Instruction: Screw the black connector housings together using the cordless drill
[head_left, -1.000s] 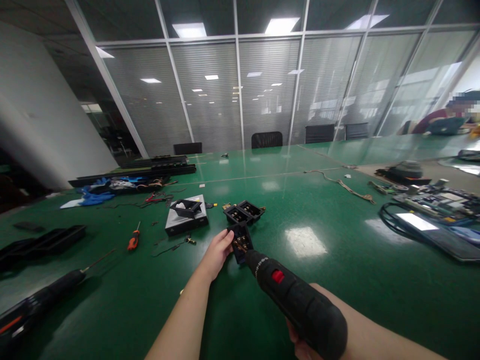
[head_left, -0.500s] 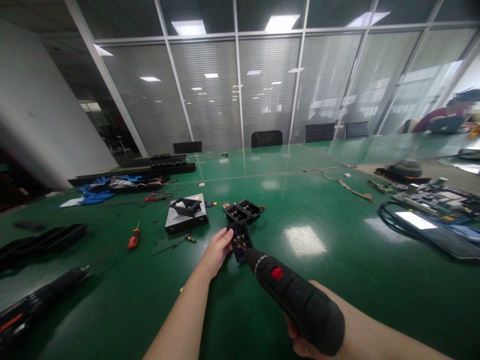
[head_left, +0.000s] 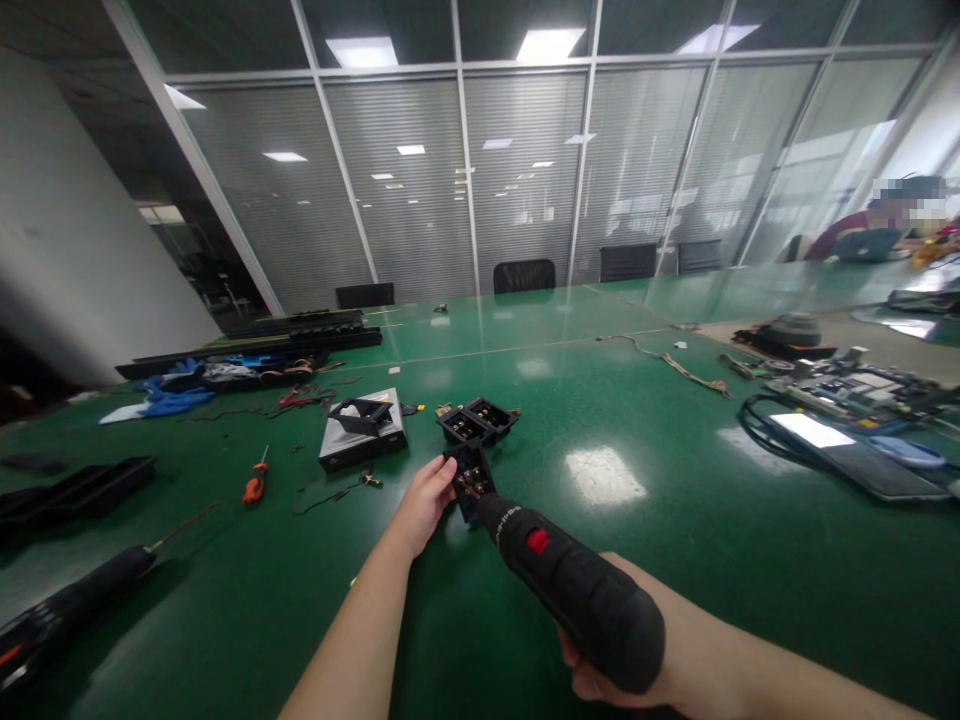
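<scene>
My left hand [head_left: 421, 502] grips a small black socket housing [head_left: 466, 473] with brass terminals and tilts it up off the green table [head_left: 645, 520]. My right hand [head_left: 600, 680] is wrapped round a black electric screwdriver [head_left: 570, 590] with a red switch. The driver's tip sits against the inside of the housing. Two more black housings [head_left: 478, 419] lie side by side just beyond it.
A silver box with a black frame on it [head_left: 361, 432] lies to the left, near an orange screwdriver [head_left: 254, 482] and loose wires. A second black driver [head_left: 67, 605] lies at the near left. Circuit boards, cables and a dark panel [head_left: 840, 440] fill the right. A seated person [head_left: 862, 235] is far right.
The view has drifted slightly, so everything sits a little further left. Both hands keep their hold, with the driver tip still in the housing.
</scene>
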